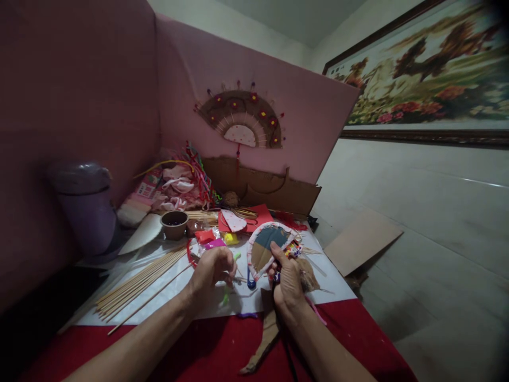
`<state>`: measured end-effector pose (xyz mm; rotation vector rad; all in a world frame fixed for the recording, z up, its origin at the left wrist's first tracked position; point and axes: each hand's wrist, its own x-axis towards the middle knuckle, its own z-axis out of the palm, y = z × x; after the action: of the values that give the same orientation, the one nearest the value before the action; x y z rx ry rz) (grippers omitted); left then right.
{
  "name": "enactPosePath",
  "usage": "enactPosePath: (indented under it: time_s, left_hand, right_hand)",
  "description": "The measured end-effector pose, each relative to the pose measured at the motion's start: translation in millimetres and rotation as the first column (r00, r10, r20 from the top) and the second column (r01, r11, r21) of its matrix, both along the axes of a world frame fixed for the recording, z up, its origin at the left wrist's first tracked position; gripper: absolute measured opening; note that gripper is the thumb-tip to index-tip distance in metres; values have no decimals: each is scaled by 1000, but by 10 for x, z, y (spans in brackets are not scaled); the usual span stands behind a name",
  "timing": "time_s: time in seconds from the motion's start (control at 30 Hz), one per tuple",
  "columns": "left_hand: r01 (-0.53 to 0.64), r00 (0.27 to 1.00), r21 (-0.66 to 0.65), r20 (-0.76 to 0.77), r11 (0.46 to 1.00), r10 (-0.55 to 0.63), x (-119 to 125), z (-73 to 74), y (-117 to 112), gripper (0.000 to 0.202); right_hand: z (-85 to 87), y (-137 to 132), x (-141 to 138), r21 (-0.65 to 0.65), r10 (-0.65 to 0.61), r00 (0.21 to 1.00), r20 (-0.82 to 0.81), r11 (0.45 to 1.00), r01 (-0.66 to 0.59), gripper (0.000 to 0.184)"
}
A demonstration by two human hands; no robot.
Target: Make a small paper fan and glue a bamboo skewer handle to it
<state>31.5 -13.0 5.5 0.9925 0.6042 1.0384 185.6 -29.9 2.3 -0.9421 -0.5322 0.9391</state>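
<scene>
My right hand (288, 278) grips a half-round piece of cardboard (265, 250), thumb on its face. The piece is brown and dark blue-green, with pale pink-and-white edging folded round its rim. To its left, my left hand (214, 268) hovers over the white sheet with its fingers curled in; whether a small thing is pinched there is hidden. Between the hands lie a blue clip-like piece (251, 281) and bits of bright green (237, 257). Multicoloured beads (294, 248) show behind my right hand. A torn cardboard strip (264, 339) hangs below it.
Thin wooden sticks (139, 284) lie on the left of the white sheet (131, 317). Behind them are a brown cup (174, 225), coloured packets (204, 237) and red paper (260, 215). A purple bin (85, 212) stands left. A decorated fan (234, 109) hangs on the pink panel.
</scene>
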Motion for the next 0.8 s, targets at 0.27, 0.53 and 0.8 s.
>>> enactPosePath:
  time_s: [0.27,0.53,0.8]
  left_hand:
    - [13,999,108,39,994,-17,-5,15,-2,20]
    - [-46,999,87,17,995,45,-13,40,9,20]
    - [-168,985,99,59,981,163,-53,47,-5,9]
  right_hand:
    - [3,18,15,-87,40,985,-165,995,-55,42]
    - [1,17,17,-85,30,993,-112,996,-40,42]
    - [-83,53,15,-61,139,982,-130,987,-148,39]
